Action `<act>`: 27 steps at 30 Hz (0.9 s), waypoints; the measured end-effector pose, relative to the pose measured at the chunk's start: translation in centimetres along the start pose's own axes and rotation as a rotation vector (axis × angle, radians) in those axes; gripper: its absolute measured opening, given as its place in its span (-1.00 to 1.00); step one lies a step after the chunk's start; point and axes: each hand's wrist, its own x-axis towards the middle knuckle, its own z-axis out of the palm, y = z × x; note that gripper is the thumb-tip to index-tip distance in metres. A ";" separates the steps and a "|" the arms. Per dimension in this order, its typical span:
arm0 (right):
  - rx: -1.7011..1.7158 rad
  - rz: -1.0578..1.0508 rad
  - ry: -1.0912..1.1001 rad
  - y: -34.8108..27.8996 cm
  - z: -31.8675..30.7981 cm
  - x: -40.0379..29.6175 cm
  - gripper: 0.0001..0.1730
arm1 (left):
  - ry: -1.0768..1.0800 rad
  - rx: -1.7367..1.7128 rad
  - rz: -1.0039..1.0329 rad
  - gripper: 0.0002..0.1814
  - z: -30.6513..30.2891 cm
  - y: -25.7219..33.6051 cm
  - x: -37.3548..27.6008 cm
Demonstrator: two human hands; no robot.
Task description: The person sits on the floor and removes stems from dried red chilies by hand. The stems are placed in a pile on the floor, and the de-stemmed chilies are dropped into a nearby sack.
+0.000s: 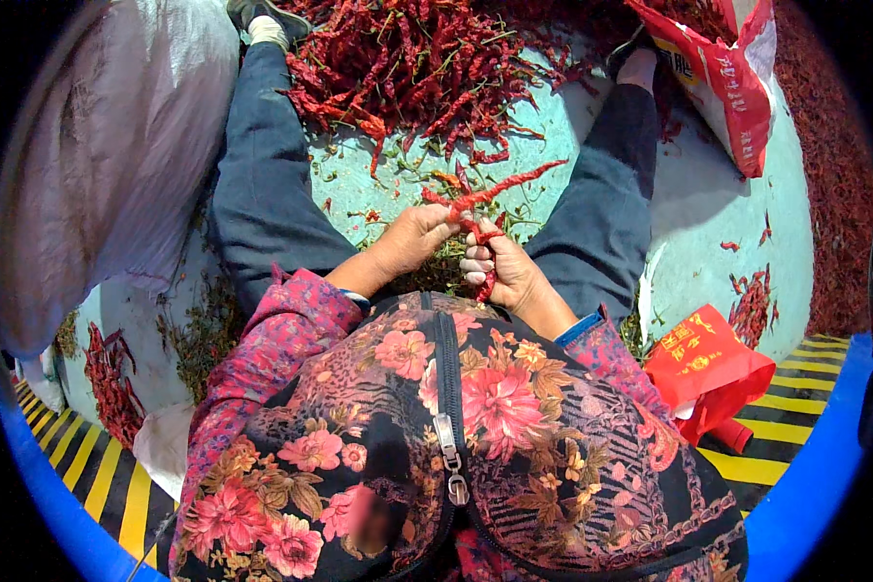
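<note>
Between my spread legs, my left hand [423,234] pinches dried red chili peppers [491,192] near their stem ends, one long pepper pointing up and right. Close beside it, my right hand [505,268] is curled around more dried red chilies [487,285], which poke out above and below its fingers. How many peppers each hand has cannot be told. A large heap of dried red chilies with stems [415,65] lies beyond the hands on a pale green sheet [364,196]. Loose green stems and bits [436,273] lie under and around both hands.
A big whitish woven sack [124,145] stands at the left. A red and white printed bag [735,94] holding chilies is at the upper right. A red bag [706,364] lies at the right. Small chili piles [113,385] sit at both sides; more chilies [836,182] spread along the far right.
</note>
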 end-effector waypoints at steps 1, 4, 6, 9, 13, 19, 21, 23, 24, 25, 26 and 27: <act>-0.010 -0.008 0.022 0.0 -0.3 0.1 -0.65 | 0.026 0.125 0.005 -0.82 0.3 0.2 0.0; -0.058 -0.036 0.120 0.2 -0.2 0.0 -0.61 | -0.030 0.459 0.003 -0.84 0.2 0.2 0.0; -0.105 -0.157 0.145 0.2 -0.1 -0.1 -0.60 | 0.145 0.370 -0.008 -0.85 0.2 0.4 -0.1; -0.093 -0.362 0.243 -0.3 -0.2 0.0 -0.64 | 0.302 0.144 -0.256 -0.80 -1.1 0.7 0.4; -0.636 -0.428 0.241 0.3 0.6 0.2 -0.79 | 0.067 -0.505 -0.507 -0.72 0.4 2.3 -0.6; -1.108 -0.692 0.310 0.4 1.2 -0.4 -0.85 | -0.051 -0.639 -0.614 -0.71 1.2 2.7 -1.5; -1.192 -0.711 0.318 0.4 1.4 -0.5 -0.85 | -0.073 -0.657 -0.635 -0.72 1.1 3.3 -1.6; -1.091 -0.675 0.252 0.4 1.0 -0.2 -0.86 | -0.090 -0.658 -0.636 -0.72 1.1 3.8 -1.6; -1.226 -0.766 0.242 0.4 1.1 0.1 -0.87 | -0.096 -0.642 -0.585 -0.72 1.0 3.6 -1.7; -1.090 -0.672 0.228 0.2 1.3 0.2 -0.86 | -0.102 -0.626 -0.533 -0.72 0.9 3.3 -1.7; -0.955 -0.578 0.214 0.0 1.7 0.2 -0.85 | -0.107 -0.609 -0.482 -0.72 0.8 3.2 -1.8; -0.818 -0.486 0.206 -0.2 2.0 0.2 -0.83 | -0.090 -0.555 -0.450 -0.72 0.8 3.7 -1.6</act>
